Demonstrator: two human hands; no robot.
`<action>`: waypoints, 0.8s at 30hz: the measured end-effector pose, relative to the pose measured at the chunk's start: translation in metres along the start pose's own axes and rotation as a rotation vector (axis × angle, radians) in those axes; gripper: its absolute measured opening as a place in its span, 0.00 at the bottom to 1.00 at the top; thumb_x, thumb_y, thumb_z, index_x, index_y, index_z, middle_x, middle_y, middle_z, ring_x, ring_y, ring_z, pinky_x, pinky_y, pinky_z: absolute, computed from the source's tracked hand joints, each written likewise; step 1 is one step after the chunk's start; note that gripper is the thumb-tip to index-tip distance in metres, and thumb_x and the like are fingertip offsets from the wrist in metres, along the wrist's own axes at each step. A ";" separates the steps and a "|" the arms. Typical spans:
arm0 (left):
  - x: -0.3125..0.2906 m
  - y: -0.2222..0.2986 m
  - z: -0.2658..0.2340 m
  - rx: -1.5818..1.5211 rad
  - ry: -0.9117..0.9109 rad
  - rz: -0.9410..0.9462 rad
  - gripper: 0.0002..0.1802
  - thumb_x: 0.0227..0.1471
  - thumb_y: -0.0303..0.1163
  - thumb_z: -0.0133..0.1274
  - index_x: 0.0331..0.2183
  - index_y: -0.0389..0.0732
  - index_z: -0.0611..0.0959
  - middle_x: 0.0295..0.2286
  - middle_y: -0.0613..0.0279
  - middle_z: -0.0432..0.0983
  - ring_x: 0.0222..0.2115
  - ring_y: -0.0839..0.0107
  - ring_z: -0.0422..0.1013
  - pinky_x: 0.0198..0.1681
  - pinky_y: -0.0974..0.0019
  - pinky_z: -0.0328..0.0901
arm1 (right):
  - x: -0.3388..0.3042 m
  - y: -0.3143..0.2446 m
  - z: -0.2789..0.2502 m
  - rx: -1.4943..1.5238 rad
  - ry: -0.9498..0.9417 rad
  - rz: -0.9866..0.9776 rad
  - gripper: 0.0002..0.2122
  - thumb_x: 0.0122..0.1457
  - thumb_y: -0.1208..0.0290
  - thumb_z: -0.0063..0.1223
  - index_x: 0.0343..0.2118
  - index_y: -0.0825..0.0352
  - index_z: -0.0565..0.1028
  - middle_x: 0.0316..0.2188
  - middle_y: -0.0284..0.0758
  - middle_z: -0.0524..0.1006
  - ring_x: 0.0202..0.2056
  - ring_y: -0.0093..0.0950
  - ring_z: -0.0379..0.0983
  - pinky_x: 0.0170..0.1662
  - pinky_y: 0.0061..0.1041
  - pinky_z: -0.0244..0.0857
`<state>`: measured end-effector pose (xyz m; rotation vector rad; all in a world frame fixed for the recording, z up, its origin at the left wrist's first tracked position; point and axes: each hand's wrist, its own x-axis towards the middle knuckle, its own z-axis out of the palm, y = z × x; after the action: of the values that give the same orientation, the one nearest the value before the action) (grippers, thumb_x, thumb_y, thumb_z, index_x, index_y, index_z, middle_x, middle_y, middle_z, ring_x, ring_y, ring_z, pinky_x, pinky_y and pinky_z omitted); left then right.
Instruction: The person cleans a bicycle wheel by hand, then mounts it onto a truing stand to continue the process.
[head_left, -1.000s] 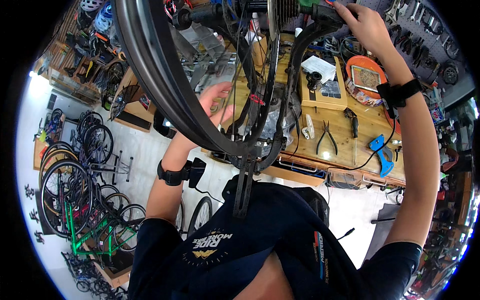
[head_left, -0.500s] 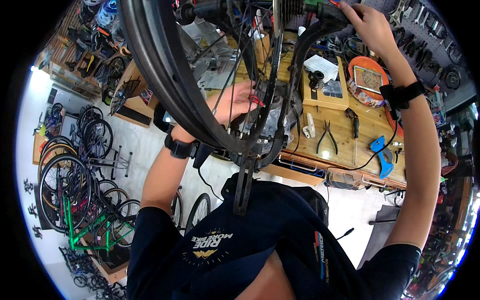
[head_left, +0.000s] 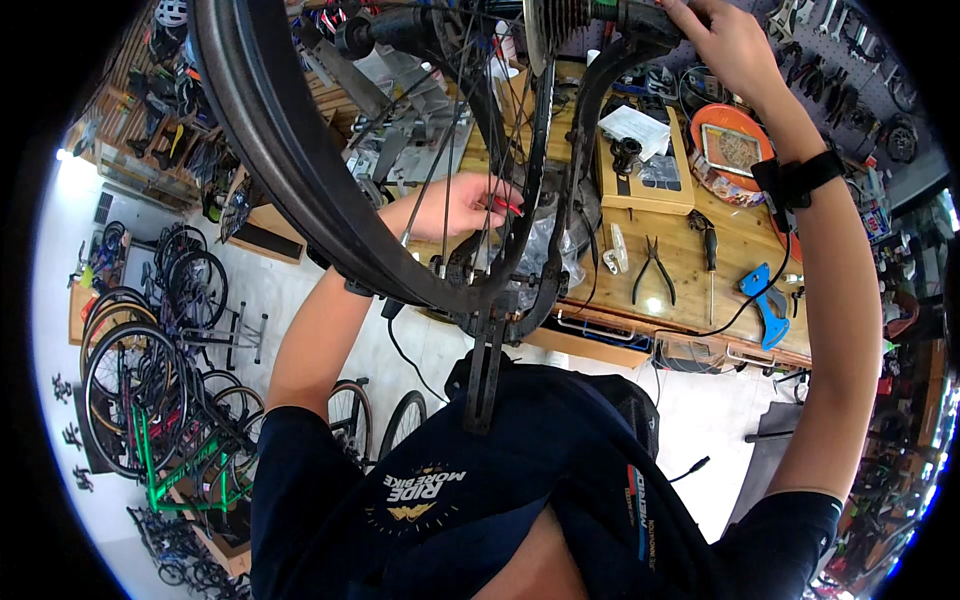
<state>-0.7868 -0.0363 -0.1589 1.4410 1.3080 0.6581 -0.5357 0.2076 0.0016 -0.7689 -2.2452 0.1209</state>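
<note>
A bicycle wheel with a black rim (head_left: 262, 165) and a rear sprocket cassette (head_left: 562, 22) sits in a black truing stand (head_left: 590, 120). My left hand (head_left: 462, 205) reaches in behind the spokes, fingers closed on a small red spoke wrench (head_left: 508, 205). Spokes partly cover that hand. At the upper right, my right hand (head_left: 728, 48) has its fingers curled at the top end of the stand's arm. Something small and red shows by its fingertips at the picture's edge. A slotted bar (head_left: 485, 385) of the stand points toward my chest.
Pliers (head_left: 653, 272), a screwdriver (head_left: 711, 262) and a blue tool (head_left: 764, 308) lie on the wooden bench (head_left: 690, 310). Behind them are a cardboard box (head_left: 660, 190) and an orange round tray (head_left: 740, 125). Bicycles stand at the left. A black cable crosses the bench.
The view has shifted slightly, and the wheel's rim appears farther left. My left hand keeps hold of the red wrench, its fingers now curled more tightly. My right hand stays at the stand's arm.
</note>
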 end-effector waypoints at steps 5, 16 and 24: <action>0.003 0.020 0.005 0.289 0.005 0.013 0.19 0.54 0.21 0.50 0.49 0.34 0.73 0.43 0.59 0.73 0.45 0.72 0.68 0.52 0.67 0.62 | 0.001 0.001 0.000 -0.028 0.025 0.012 0.22 0.59 0.53 0.50 0.26 0.73 0.78 0.20 0.51 0.75 0.27 0.48 0.75 0.33 0.39 0.68; -0.013 0.036 0.007 0.154 -0.051 -0.012 0.15 0.53 0.24 0.56 0.44 0.33 0.77 0.39 0.61 0.77 0.42 0.72 0.71 0.49 0.68 0.65 | -0.001 -0.004 -0.003 0.023 -0.020 0.042 0.21 0.59 0.54 0.50 0.28 0.73 0.79 0.20 0.49 0.76 0.26 0.45 0.77 0.33 0.37 0.69; -0.061 0.082 0.019 -0.096 -0.054 -0.080 0.13 0.52 0.21 0.56 0.42 0.34 0.78 0.38 0.61 0.75 0.41 0.74 0.71 0.48 0.70 0.65 | -0.002 -0.004 -0.003 0.019 -0.009 0.004 0.21 0.60 0.55 0.50 0.29 0.73 0.79 0.20 0.49 0.77 0.27 0.44 0.77 0.34 0.37 0.69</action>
<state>-0.7552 -0.0894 -0.0749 1.3137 1.2683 0.6166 -0.5348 0.2031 0.0037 -0.7648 -2.2479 0.1477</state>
